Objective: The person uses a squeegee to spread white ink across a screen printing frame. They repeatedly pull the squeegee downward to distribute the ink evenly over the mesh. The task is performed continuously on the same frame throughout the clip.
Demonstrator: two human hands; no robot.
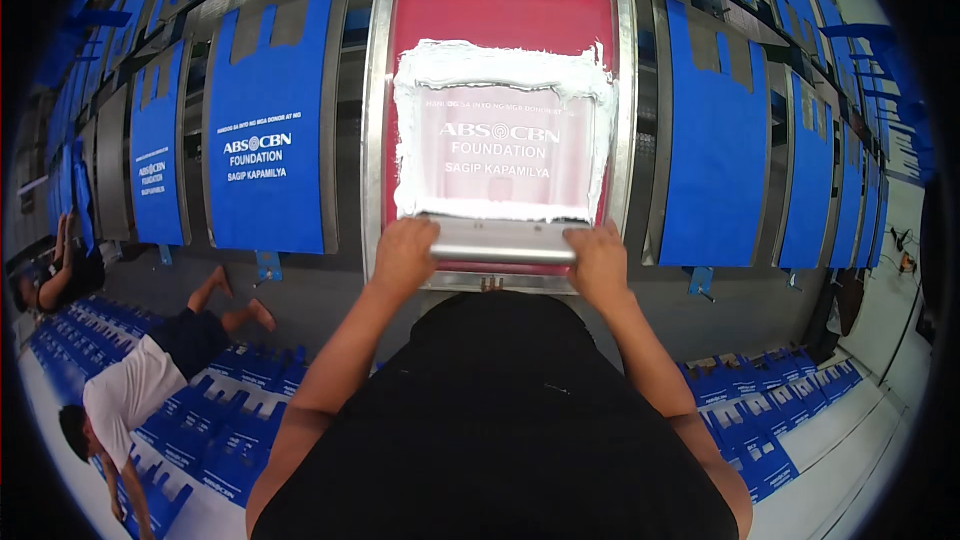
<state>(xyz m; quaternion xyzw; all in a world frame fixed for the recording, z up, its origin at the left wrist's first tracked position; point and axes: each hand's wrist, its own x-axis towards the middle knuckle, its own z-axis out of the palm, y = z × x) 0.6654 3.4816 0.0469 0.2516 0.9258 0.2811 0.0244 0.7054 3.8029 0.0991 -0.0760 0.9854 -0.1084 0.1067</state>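
Observation:
My left hand (405, 252) and my right hand (598, 252) grip the two ends of a wide metal squeegee (500, 240). It lies across the lower part of a metal-framed screen (500, 5) with a red border. Thick white ink (500, 64) forms a band round the screen's pale middle, where lettering shows. The squeegee's upper edge sits at the lower band of ink. Blue bags on boards stand either side of the frame, one with white print (266, 200) on the left and one with no visible print (710, 140) on the right.
More boards with blue bags (810, 180) run along the rack to both sides. Rows of blue bags lie low at left (200, 420) and right (750, 450). A person (140, 390) in a white shirt bends at lower left. Another person (65, 275) stands at far left.

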